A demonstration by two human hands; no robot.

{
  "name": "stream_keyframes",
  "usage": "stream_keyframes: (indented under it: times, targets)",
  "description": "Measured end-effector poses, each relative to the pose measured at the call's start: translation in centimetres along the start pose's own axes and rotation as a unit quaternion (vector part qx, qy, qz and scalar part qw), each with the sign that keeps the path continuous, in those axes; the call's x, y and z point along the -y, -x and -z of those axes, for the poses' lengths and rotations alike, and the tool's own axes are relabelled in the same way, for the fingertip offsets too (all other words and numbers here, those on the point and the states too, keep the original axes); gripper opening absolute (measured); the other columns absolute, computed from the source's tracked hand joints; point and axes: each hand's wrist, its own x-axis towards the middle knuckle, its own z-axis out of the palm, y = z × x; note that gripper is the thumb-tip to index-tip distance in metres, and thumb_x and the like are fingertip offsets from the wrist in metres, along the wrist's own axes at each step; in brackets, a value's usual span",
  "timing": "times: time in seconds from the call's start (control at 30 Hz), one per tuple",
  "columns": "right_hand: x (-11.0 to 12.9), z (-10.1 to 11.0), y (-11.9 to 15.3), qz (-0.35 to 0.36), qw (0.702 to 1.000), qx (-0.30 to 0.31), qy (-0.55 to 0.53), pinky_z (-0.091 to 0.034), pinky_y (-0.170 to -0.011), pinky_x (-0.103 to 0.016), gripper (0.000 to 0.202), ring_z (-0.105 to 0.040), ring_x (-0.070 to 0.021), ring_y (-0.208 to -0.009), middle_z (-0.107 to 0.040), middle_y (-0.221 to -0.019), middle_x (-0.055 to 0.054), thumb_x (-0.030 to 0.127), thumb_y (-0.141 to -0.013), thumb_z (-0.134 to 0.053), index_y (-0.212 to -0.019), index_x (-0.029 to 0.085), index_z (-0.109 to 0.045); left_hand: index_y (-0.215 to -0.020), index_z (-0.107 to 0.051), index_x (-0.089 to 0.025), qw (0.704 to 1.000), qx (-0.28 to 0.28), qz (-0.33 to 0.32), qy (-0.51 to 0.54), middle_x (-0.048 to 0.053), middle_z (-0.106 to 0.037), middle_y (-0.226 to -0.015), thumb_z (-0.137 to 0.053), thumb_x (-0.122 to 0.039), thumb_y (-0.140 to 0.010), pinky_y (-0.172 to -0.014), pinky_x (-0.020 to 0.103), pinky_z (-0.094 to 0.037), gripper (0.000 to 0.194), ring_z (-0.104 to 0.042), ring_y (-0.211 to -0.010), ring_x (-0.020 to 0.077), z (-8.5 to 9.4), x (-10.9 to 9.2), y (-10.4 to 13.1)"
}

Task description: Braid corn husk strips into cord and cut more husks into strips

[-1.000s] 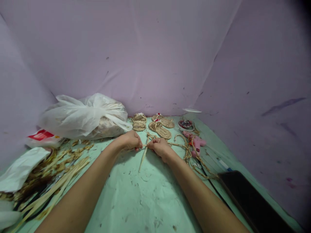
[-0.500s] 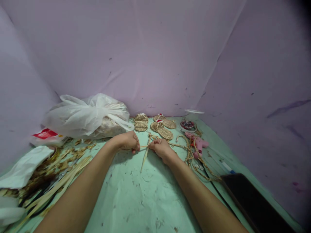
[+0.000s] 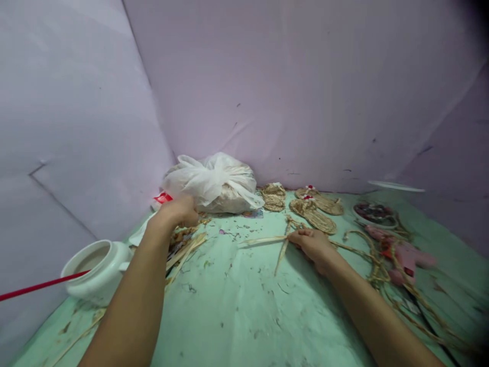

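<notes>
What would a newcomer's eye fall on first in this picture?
Probably on the bulky white bag by the back wall. At the left, a white pot also draws attention, with a red rod reaching its mouth. Near the middle, the right hand pinches pale strips, with red-trimmed woven sandals just beyond.

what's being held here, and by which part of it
The right hand pinches pale fibre strands where they meet; whether the left hand holds anything cannot be told.
</notes>
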Motion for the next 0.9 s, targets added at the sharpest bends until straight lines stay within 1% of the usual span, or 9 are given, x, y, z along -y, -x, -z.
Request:
stream_keyframes:
  times: [0.1, 0.17, 0.23, 0.33, 0.47, 0.57, 0.7, 0.8, 0.9]
  targets:
    - [0.2, 0.0, 0.2, -0.005, 1.000, 0.003, 0.001, -0.012, -0.035, -0.021, 0.017, -0.019, -0.0046, -0.032, -0.026, -0.036, 0.008, 0.021, -0.062, -0.052, -0.049, 0.018, -0.040, -0.055, -0.058, -0.015, 0.995, 0.099, 0.003, -0.001, 0.005, -0.060, -0.055, -0.056, -0.018, -0.048, -0.049, 0.025, -0.040, 0.008, -0.054, -0.050, 0.0165, -2.3, 0.7, -1.0]
    - [0.2, 0.0, 0.2, -0.004, 1.000, 0.000, 0.001, -0.011, -0.035, -0.021, 0.016, -0.019, -0.0047, -0.032, -0.026, -0.035, 0.008, 0.021, -0.062, -0.052, -0.050, 0.018, -0.041, -0.054, -0.056, -0.015, 0.991, 0.132, 0.005, 0.007, 0.006, -0.058, -0.053, -0.055, -0.018, -0.050, -0.047, 0.026, -0.040, 0.005, -0.053, -0.046, 0.0167, -3.3, 0.5, -1.4]
    - [0.2, 0.0, 0.2, -0.001, 1.000, -0.003, 0.002, -0.011, -0.035, -0.021, 0.015, -0.019, -0.0046, -0.032, -0.027, -0.035, 0.008, 0.021, -0.061, -0.052, -0.050, 0.018, -0.042, -0.051, -0.053, -0.014, 0.989, 0.145, 0.008, 0.005, 0.006, -0.057, -0.050, -0.054, -0.016, -0.050, -0.045, 0.027, -0.040, 0.002, -0.052, -0.044, 0.0173, -3.7, 0.1, -1.6]
    - [0.1, 0.1, 0.1, 0.002, 1.000, -0.006, 0.001, -0.012, -0.035, -0.021, 0.015, -0.019, -0.0045, -0.032, -0.027, -0.035, 0.008, 0.020, -0.061, -0.052, -0.049, 0.017, -0.042, -0.050, -0.054, -0.014, 0.991, 0.134, 0.000, -0.004, 0.006, -0.056, -0.049, -0.051, -0.012, -0.048, -0.046, 0.027, -0.039, 0.004, -0.052, -0.045, 0.0176, -3.2, -0.1, -1.5]
    - [0.0, 0.1, -0.1, 0.014, 1.000, -0.007, -0.008, -0.012, -0.034, -0.021, 0.015, -0.020, -0.0046, -0.032, -0.027, -0.035, 0.008, 0.021, -0.060, -0.052, -0.049, 0.017, -0.042, -0.057, -0.060, -0.016, 0.996, 0.048, -0.077, 0.021, 0.002, -0.056, -0.053, -0.049, -0.018, -0.051, -0.047, 0.023, -0.035, 0.013, -0.051, -0.050, 0.0148, -1.3, -0.8, -0.3]
    - [-0.2, 0.1, -0.3, 0.033, 0.999, -0.003, -0.015, -0.011, -0.034, -0.021, 0.014, -0.019, -0.0043, -0.032, -0.027, -0.036, 0.008, 0.020, -0.059, -0.051, -0.048, 0.017, -0.043, -0.061, -0.063, -0.017, 0.988, 0.009, -0.143, 0.055, 0.000, -0.054, -0.052, -0.049, -0.026, -0.055, -0.046, 0.021, -0.031, 0.018, -0.047, -0.051, 0.0123, -0.7, -3.1, 1.1]
    - [-0.4, 0.2, -0.3, 0.044, 0.999, 0.002, -0.032, -0.011, -0.034, -0.021, 0.012, -0.019, -0.0043, -0.032, -0.027, -0.035, 0.008, 0.020, -0.058, -0.051, -0.049, 0.016, -0.044, -0.061, -0.063, -0.016, 0.963, 0.046, -0.251, 0.084, 0.000, -0.056, -0.055, -0.049, -0.026, -0.056, -0.047, 0.020, -0.031, 0.019, -0.046, -0.051, 0.0109, -1.9, -8.3, 2.2]
    - [-0.3, 0.3, -0.3, 0.044, 0.998, 0.006, -0.035, -0.011, -0.034, -0.020, 0.012, -0.019, -0.0042, -0.033, -0.027, -0.036, 0.008, 0.021, -0.058, -0.051, -0.049, 0.017, -0.044, -0.060, -0.064, -0.018, 0.967, 0.014, -0.251, 0.029, 0.002, -0.059, -0.058, -0.049, -0.023, -0.054, -0.048, 0.022, -0.032, 0.017, -0.049, -0.052, 0.0130, -3.3, -11.7, 1.6]
    - [-0.1, 0.4, -0.2, 0.042, 0.998, 0.014, -0.042, -0.011, -0.034, -0.020, 0.012, -0.019, -0.0040, -0.033, -0.027, -0.036, 0.008, 0.020, -0.058, -0.051, -0.049, 0.017, -0.044, -0.061, -0.065, -0.020, 0.967, -0.010, -0.253, -0.006, 0.003, -0.062, -0.062, -0.051, -0.025, -0.054, -0.049, 0.024, -0.034, 0.017, -0.052, -0.055, 0.0156, -3.9, -13.4, 0.4]
